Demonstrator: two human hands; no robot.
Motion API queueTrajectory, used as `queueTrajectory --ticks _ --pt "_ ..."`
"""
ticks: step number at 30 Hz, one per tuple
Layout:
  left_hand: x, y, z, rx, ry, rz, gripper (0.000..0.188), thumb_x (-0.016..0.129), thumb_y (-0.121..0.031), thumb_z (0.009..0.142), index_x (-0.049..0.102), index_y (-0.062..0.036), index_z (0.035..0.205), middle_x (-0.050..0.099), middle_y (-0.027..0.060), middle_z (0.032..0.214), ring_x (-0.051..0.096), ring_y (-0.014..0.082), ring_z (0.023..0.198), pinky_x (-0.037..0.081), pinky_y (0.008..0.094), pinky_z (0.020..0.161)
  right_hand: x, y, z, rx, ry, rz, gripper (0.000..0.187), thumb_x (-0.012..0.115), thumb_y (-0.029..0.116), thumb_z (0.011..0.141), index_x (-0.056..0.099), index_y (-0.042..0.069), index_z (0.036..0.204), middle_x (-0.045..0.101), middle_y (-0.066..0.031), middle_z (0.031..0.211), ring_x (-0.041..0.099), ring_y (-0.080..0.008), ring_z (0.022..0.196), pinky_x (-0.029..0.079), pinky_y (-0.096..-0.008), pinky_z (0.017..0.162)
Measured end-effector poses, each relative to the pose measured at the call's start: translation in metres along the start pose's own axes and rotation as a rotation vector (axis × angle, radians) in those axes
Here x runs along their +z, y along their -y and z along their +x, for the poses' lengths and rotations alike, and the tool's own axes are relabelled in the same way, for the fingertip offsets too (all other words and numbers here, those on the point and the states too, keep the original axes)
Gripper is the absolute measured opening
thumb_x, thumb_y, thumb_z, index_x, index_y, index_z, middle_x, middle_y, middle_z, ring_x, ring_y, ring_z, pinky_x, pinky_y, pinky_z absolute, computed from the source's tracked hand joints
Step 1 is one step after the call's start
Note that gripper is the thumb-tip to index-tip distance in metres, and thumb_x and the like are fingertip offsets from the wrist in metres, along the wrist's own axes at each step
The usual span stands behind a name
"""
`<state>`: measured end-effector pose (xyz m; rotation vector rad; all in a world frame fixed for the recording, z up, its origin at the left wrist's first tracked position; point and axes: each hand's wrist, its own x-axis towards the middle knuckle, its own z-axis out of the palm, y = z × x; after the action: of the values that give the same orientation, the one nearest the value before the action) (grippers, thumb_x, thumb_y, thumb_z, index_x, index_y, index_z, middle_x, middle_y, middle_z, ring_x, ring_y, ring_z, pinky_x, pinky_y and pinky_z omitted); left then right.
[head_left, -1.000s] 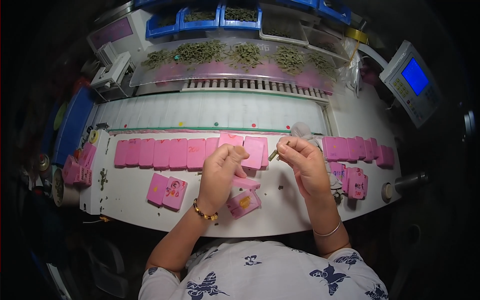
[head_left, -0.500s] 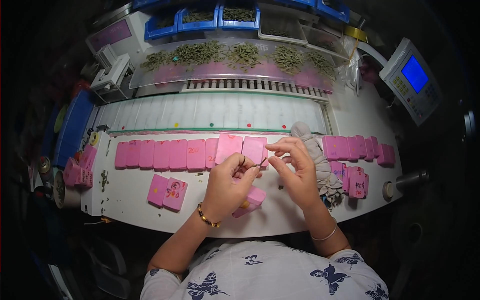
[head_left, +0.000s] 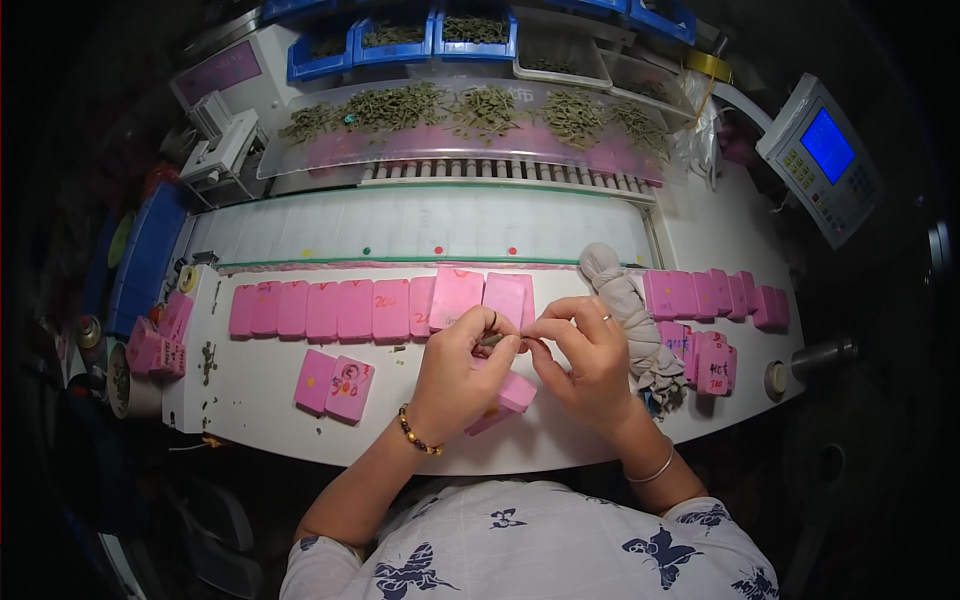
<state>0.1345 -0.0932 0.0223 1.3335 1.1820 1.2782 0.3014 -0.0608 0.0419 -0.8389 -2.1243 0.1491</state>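
My left hand (head_left: pixel 462 365) is closed on a small dark green dried stem piece (head_left: pixel 490 341), pinched between thumb and forefinger. My right hand (head_left: pixel 585 352) meets it from the right, thumb and forefinger pressed together at the left fingertips; whatever it pinches is too small to make out. Both hands hover over the near side of the white table (head_left: pixel 260 430). Just beyond them stand two larger pink blocks (head_left: pixel 458 295), and another pink block (head_left: pixel 513 393) lies partly hidden behind my left hand.
A row of pink blocks (head_left: pixel 355 310) runs along a white conveyor belt (head_left: pixel 400 222) with coloured dots. Green stem piles (head_left: pixel 487 108) lie on a clear shelf above. A grey cloth bundle (head_left: pixel 625 305) and more pink blocks (head_left: pixel 675 293) sit right, below a blue-screened control panel (head_left: pixel 825 140).
My right hand has moved left to my left fingertips, its spread thumb and forefinger closing into a pinch. More of the green piece shows in my left hand. The belt's coloured dots have shifted left.
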Motion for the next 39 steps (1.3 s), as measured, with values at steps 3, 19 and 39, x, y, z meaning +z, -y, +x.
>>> queueTrajectory --ticks 3,19,39 --pt "-0.002 -0.004 0.0 0.0 0.016 0.059 0.011 0.062 -0.006 0.086 0.058 0.004 0.09 0.068 0.0114 0.08 0.067 0.0126 0.075 0.053 0.0264 0.068 0.0 0.002 0.001 -0.01 0.007 -0.017 0.019 0.072 0.002 0.066 0.064 0.006 0.083 0.057 -0.0059 0.084 0.055 -0.0232 0.074 0.044 -0.0336 0.063" --pt "-0.001 -0.018 0.003 0.44 0.114 0.43 0.007 0.063 0.0 0.083 0.06 0.0024 0.089 0.065 0.0095 0.071 0.067 0.0161 0.062 0.053 0.0269 0.057 0.007 -0.027 -0.014 0.701 0.13 0.845 0.022 0.053 0.011 0.09 0.062 -0.002 0.074 0.062 -0.0065 0.077 0.055 -0.0125 0.074 0.044 -0.0271 0.069" --pt "-0.003 -0.01 0.012 0.159 -0.023 0.074 0.02 0.058 -0.001 0.089 0.059 0.0042 0.107 0.068 0.0172 0.104 0.065 0.0125 0.073 0.052 0.0227 0.068 -0.002 -0.033 0.017 0.718 0.384 1.021 0.019 0.062 0.018 0.091 0.067 0.002 0.083 0.063 -0.0012 0.084 0.056 -0.0078 0.078 0.045 -0.0246 0.068"
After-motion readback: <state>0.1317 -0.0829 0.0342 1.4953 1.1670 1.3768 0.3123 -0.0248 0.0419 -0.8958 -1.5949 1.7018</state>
